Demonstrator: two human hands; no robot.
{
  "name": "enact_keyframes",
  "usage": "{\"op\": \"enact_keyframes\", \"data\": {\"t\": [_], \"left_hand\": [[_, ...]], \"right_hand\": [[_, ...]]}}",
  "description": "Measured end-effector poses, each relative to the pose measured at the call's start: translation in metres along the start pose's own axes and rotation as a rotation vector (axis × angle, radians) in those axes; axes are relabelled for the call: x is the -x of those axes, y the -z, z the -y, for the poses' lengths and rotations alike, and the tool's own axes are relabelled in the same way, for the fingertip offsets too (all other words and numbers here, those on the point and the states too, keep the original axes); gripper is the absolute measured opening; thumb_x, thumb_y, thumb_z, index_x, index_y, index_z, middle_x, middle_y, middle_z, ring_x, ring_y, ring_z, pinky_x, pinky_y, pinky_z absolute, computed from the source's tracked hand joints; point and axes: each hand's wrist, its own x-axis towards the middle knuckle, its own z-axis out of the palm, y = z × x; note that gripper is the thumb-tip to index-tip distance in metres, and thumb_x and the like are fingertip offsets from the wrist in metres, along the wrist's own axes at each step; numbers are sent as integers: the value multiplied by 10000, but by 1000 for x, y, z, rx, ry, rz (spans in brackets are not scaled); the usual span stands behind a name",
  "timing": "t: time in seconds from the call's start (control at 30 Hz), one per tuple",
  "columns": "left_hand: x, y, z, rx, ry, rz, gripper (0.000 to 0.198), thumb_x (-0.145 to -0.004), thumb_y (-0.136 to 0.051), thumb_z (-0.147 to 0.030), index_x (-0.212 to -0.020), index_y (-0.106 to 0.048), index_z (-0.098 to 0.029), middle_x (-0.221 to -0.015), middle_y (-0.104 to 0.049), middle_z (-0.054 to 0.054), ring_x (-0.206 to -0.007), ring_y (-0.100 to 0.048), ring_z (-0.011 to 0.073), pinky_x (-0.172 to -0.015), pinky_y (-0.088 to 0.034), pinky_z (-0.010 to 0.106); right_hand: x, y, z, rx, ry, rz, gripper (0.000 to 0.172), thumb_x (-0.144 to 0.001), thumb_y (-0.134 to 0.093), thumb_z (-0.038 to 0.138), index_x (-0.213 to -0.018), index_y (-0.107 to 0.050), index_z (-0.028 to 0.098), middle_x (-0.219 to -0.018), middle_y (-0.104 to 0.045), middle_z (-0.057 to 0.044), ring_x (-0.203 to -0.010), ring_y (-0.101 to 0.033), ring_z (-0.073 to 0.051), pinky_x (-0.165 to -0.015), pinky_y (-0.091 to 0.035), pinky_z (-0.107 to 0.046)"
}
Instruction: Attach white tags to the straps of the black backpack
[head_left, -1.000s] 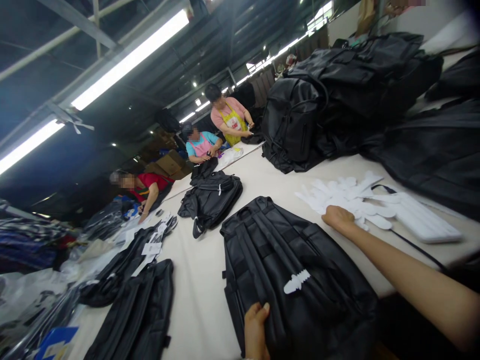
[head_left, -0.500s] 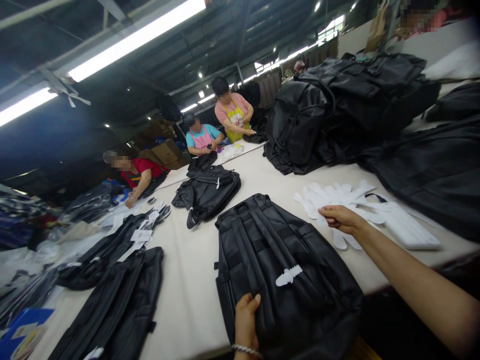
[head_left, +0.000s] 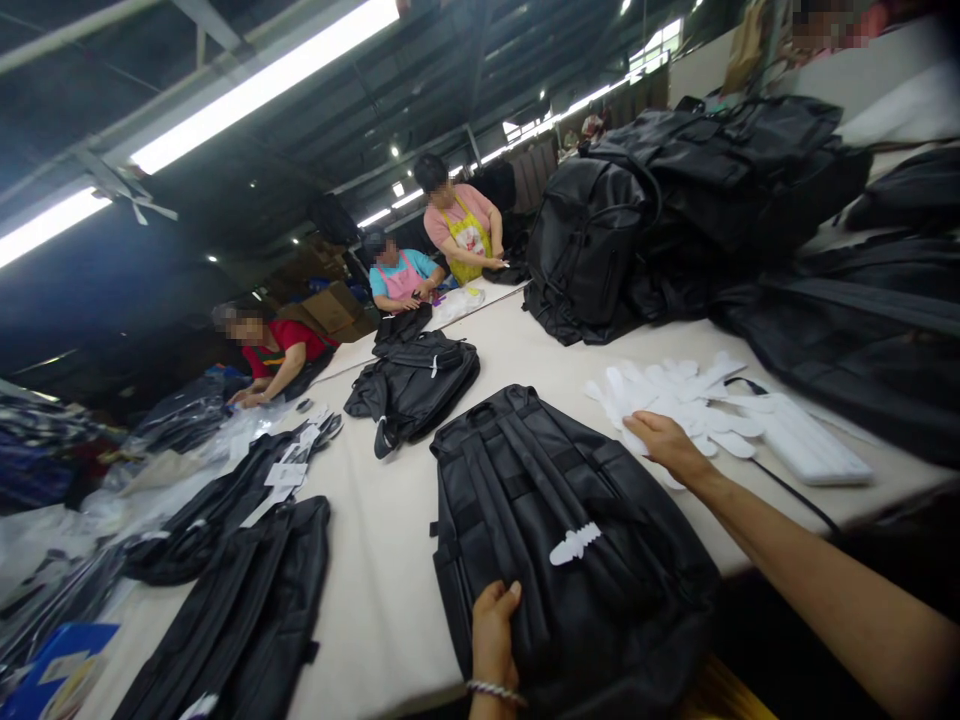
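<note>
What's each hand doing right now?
Left hand: closed, gripping the black backpack edge.
Right hand: on the white paper cutouts; grip cannot be told.

1. The left hand [head_left: 493, 628] grips the near edge of a black backpack [head_left: 562, 540] lying flat on the table [head_left: 390, 590].
2. The right hand [head_left: 664, 442] rests on scattered white cutouts [head_left: 675, 395].
3. One white cutout piece [head_left: 574, 544] lies on the backpack.

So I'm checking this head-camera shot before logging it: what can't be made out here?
- Whether the right hand grips a white paper cutout: its fingers cover the contact.
- The near end of the black backpack under the left hand: cut off by the bottom edge.
- Print on the tags: too small.
- The people's faces: blurred.
</note>
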Motion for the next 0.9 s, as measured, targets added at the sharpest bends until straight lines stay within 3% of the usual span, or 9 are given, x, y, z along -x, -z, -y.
{"op": "enact_keyframes", "data": {"t": [0.2,0.4,0.53,0.6,0.67,0.73,0.8,0.9], "left_hand": [[4,-3,-4,1,9,-8,215,-490,-696,-130,-658,-563,-110,-630,-615,37,-751,-587,198,-740,-440,313],[-1,0,1,0,-5,-9,237,-491,-699,-136,-689,-570,-111,-671,-623,45,-782,-582,202,-749,-438,313],[-2,0,2,3,-4,-13,264,-482,-706,-142,-710,-577,-111,-667,-625,41,-791,-582,203,-760,-437,314],[-1,0,1,5,-1,-8,263,-483,-705,-142,-711,-580,-109,-660,-625,39,-784,-584,195,-763,-437,306],[-1,-1,0,6,0,4,260,-486,-704,-145,-713,-584,-106,-664,-626,38,-779,-584,187,-765,-435,297],[-2,-1,0,1,3,8,266,-486,-706,-155,-718,-587,-103,-674,-627,38,-773,-584,179,-767,-432,291],[-3,-1,2,-4,3,8,284,-475,-713,-167,-722,-590,-100,-680,-627,39,-761,-585,175,-765,-432,290],[-5,0,4,-6,-10,31,308,-454,-723,-194,-714,-594,-92,-680,-626,47,-731,-587,180,-748,-436,302]], "right_hand": [[-7,22,-24,379,2,-144,337,-748,-337,418,-509,-384,186,-489,-406,10,-510,-383,-107,-503,-278,-231],[-18,33,-52,398,-100,-72,279,-709,-400,377,-519,-452,180,-489,-488,-15,-506,-450,-128,-497,-312,-243],[-12,26,-48,38,-281,104,264,-697,-421,382,-551,-473,167,-470,-522,-29,-434,-471,-115,-432,-339,-232],[-4,22,-41,-164,-361,279,258,-688,-440,391,-616,-508,152,-565,-579,-61,-468,-516,-124,-415,-355,-226],[1,21,-37,-175,-398,457,260,-677,-459,388,-670,-539,141,-611,-604,-79,-466,-533,-132,-391,-351,-222],[3,26,-38,18,-340,505,244,-678,-459,360,-673,-562,139,-584,-604,-68,-416,-513,-122,-391,-355,-229],[-1,33,-45,280,-173,374,208,-680,-451,300,-715,-591,149,-624,-612,-59,-457,-528,-127,-469,-403,-253],[-7,39,-58,564,198,214,291,-660,-448,191,-912,-594,198,-912,-596,-70,-765,-559,-189,-693,-424,-317]]}}
